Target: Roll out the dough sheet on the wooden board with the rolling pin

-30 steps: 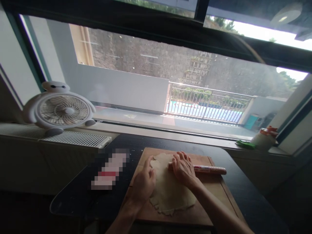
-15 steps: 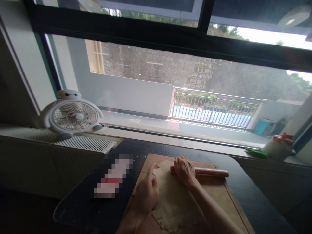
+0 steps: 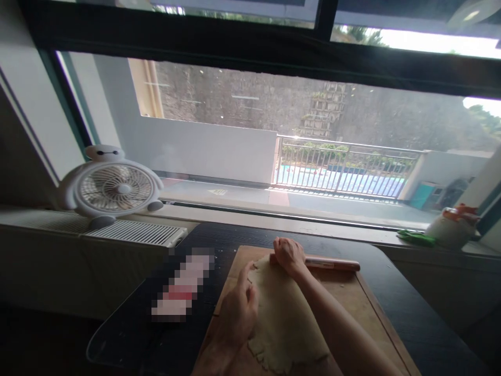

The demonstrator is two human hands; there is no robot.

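A thin sheet of pale dough (image 3: 285, 318) with ragged edges lies on a wooden board (image 3: 358, 324). My right hand (image 3: 290, 256) is wrapped around the left part of a brown rolling pin (image 3: 332, 263), at the dough's far edge. The pin's right part stretches over bare wood towards the board's far right corner. Along the dough's left edge rests my left hand (image 3: 239, 305), fingers stretched forward and thumb apart, gripping nothing. My right forearm crosses over the right side of the dough and hides some of it.
The board lies on a dark table (image 3: 133, 324). A blurred-out pinkish item (image 3: 182, 284) is left of the board. A white fan (image 3: 121, 188) stands on a radiator (image 3: 136, 230) at left. By the window at right are a green item (image 3: 417, 237) and a pale rounded container (image 3: 452, 230).
My right hand has pushed the rolling pin forward and slightly left, towards the board's far edge. My left hand stays by the dough's left edge. The view has shifted a little.
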